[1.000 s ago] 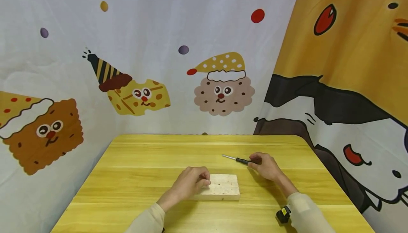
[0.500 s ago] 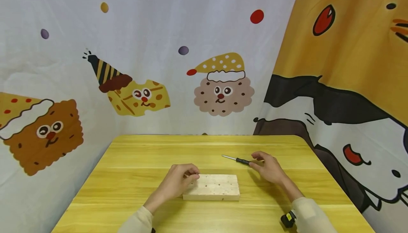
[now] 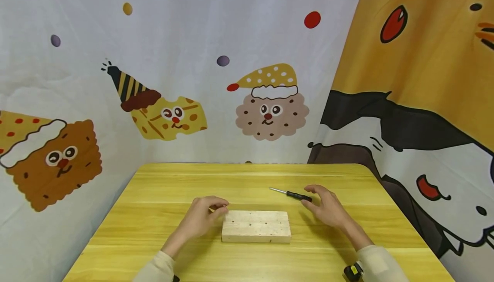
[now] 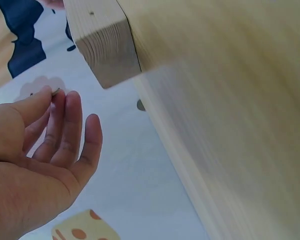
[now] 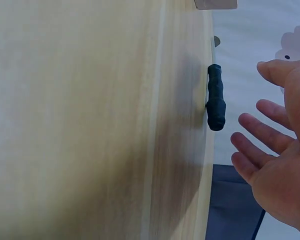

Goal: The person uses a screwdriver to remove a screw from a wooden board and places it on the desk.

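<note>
My left hand [image 3: 200, 215] is just off the left end of a pale wooden block [image 3: 256, 227], whose top has several small holes. Between its thumb and index fingertips it pinches a small screw [image 4: 56, 92], mostly covered by the fingers. A screwdriver [image 3: 298, 195] with a black handle and metal shaft lies on the table behind the block, its tip to the left. Beside the handle's end is my right hand [image 3: 328, 207], fingers spread and holding nothing. In the right wrist view a gap shows between that hand and the screwdriver handle [image 5: 216, 100].
The yellow wood-grain table [image 3: 173, 183] carries the block and the screwdriver. A white curtain [image 3: 185, 29] printed with cartoon food stands behind the far edge, and an orange and black printed part [image 3: 424, 72] is at the right.
My left hand has moved left off the block with the small screw, uncovering the block's left end. The right hand has let go of the screwdriver and drawn slightly right; the screwdriver stays lying.
</note>
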### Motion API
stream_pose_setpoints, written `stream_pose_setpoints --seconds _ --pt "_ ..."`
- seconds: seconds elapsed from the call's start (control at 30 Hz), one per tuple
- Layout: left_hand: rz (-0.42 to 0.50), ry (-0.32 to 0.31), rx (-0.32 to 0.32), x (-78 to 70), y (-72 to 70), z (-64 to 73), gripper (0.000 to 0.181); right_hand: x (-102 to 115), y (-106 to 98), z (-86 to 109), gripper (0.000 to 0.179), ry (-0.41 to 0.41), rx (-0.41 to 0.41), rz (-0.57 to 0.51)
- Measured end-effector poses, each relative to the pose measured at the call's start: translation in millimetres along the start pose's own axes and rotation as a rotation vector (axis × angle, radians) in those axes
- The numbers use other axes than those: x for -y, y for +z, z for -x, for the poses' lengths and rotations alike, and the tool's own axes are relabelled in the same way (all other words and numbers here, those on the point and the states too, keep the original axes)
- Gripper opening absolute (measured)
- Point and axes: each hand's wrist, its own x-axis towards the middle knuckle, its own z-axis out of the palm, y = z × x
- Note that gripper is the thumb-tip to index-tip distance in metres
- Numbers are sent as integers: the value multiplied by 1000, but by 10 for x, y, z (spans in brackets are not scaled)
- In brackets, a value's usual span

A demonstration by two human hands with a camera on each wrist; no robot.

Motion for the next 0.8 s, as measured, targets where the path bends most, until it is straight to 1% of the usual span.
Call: stream_pose_setpoints --seconds 0.27,0.43,0.53,0.63,0.8 --pt "-112 -70 -47 99 -113 9 5 51 -11 41 57 -21 10 21" --pt "-208 -91 -46 181 -159 27 4 82 -6 60 56 -43 12 20" --pt "-250 -115 -21 231 -178 38 4 110 -5 69 53 -60 14 17" --pt "-260 -130 17 268 -186 44 5 145 -7 80 50 -77 16 14" --pt "-277 -122 94 294 -164 45 5 208 -16 97 47 -89 25 15"
